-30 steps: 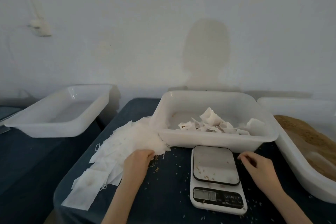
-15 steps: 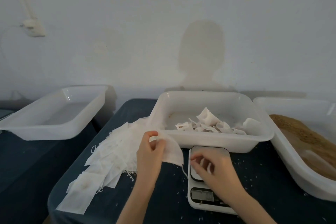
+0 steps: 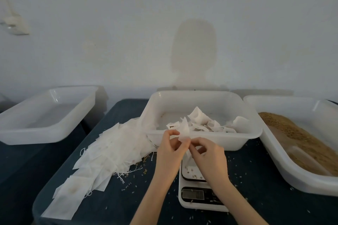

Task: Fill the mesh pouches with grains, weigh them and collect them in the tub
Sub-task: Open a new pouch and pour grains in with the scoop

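Observation:
My left hand (image 3: 171,147) and my right hand (image 3: 208,153) meet above the white kitchen scale (image 3: 198,191), both pinching one empty white mesh pouch (image 3: 183,130) that stands up between the fingertips. A loose pile of empty pouches (image 3: 111,153) spreads over the dark table to the left. Behind the hands, the middle white tub (image 3: 243,139) holds several filled pouches (image 3: 203,120). The tub on the right (image 3: 285,162) holds brown grains (image 3: 300,137).
An empty white tub (image 3: 42,117) stands at the far left on a lower surface. Loose grains are scattered on the dark table (image 3: 113,204) and on the scale's plate. A white wall rises close behind the tubs.
My left hand lifted one pouch off the pile and carried it right. My right hand came in from the right of the scale and now pinches the same pouch.

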